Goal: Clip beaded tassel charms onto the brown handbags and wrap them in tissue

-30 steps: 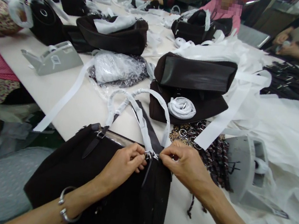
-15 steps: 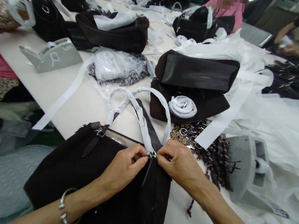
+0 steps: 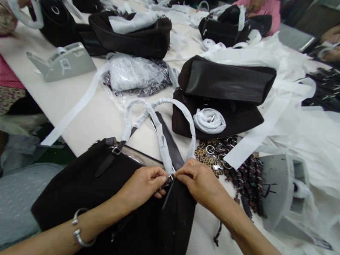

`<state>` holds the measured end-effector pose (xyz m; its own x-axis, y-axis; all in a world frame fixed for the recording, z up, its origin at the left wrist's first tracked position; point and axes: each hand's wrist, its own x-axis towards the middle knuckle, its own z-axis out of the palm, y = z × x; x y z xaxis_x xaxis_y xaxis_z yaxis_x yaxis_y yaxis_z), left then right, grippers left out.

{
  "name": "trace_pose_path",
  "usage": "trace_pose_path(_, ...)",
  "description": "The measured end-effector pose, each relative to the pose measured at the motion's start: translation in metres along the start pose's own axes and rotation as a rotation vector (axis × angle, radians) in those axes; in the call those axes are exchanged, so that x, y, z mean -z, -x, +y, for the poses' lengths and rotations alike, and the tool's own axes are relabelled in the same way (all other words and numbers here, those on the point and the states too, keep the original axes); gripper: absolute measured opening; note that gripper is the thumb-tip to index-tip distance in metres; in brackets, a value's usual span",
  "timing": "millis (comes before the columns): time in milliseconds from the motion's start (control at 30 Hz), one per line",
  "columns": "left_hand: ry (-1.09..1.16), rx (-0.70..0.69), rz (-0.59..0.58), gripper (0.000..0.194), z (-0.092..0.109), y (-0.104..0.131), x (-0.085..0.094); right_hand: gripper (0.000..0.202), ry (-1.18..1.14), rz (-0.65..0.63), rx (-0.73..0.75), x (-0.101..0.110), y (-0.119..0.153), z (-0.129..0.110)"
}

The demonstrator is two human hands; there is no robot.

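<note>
A dark brown handbag (image 3: 126, 233) lies in front of me, its top zipper partly open. Its two handles (image 3: 177, 111) stand up, wrapped in white strips. My left hand (image 3: 147, 184) is closed in a pinch on a small metal ring (image 3: 170, 180) at the base of the right-hand handle end. From the other side, my right hand (image 3: 196, 177) pinches at the same spot, thumb and fingers together against the ring. A narrow dark leather tab (image 3: 167, 196) hangs below it. The fingers cover part of the metal fitting.
Dark bags (image 3: 226, 82) and a coiled white-wrapped strap (image 3: 209, 121) lie ahead. To the right are dark braided charms (image 3: 250, 184) with rings and a grey tape dispenser (image 3: 279, 193). Another dispenser (image 3: 66, 62) stands left. Co-workers' hands (image 3: 334, 44) are across the table.
Both hands stay at the handle base. The right fingers have drawn closer to the left ones at the ring, and some left fingertips now show beneath it. The view has shifted slightly.
</note>
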<state>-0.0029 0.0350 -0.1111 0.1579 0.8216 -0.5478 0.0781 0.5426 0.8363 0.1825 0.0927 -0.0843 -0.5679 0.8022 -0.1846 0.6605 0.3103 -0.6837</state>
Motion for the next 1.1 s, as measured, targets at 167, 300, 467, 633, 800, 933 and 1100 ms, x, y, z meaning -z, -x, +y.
trace_pose_path(167, -0.166, -0.048, -0.01, 0.017, 0.006, 0.002, 0.001, 0.018, -0.054, 0.015, -0.031, -0.005, -0.001, 0.005)
trace_pose_path(300, -0.55, -0.275, 0.095, 0.014, 0.006, 0.004, 0.004, 0.021, -0.003, 0.028, 0.002, -0.008, 0.005, 0.003)
trace_pose_path(467, -0.688, -0.328, 0.123, 0.017, 0.006, 0.003, 0.004, 0.024, -0.028, 0.114, -0.025, -0.008, 0.009, -0.004)
trace_pose_path(633, -0.638, -0.287, 0.137, 0.015, 0.012, 0.002, 0.002, 0.029, -0.158, 0.115, -0.048, -0.003, 0.007, 0.002)
trace_pose_path(800, -0.398, -0.133, 0.012, 0.015, 0.012, -0.003, 0.007, 0.027, -0.187, 0.025, -0.015, 0.002, 0.001, 0.014)
trace_pose_path(933, -0.29, -0.071, -0.045, 0.019, 0.008, -0.008, 0.01, 0.029, -0.181, 0.001, 0.044, 0.001, -0.004, 0.013)
trace_pose_path(1100, -0.451, -0.147, -0.01, 0.017, 0.016, -0.001, 0.008, 0.028, -0.136, -0.052, 0.097, 0.004, -0.008, 0.007)
